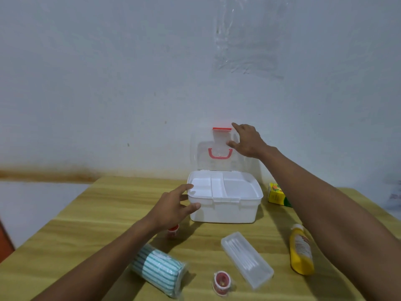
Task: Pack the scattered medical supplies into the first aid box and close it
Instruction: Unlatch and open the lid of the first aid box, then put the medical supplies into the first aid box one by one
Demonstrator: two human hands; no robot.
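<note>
A white first aid box (225,210) stands open on the wooden table, its clear lid (204,153) with a red handle and red latch raised upright against the wall. My left hand (173,206) steadies the box's left front corner, thumb on the front wall, fingers at the rim. My right hand (246,140) holds the lid's right side near the top, thumb on the inner face. On the table lie a striped green-white roll in plastic (159,270), a clear case of cotton swabs (247,258), a red tape roll (221,282), a yellow bottle (301,250) and a small red-capped jar (173,230).
A yellow-green carton (276,194) stands right of the box, partly behind my right forearm. The white tray inside the box (236,187) has three compartments holding nothing. The table (86,224) ends at the left and right; a wall rises directly behind the box.
</note>
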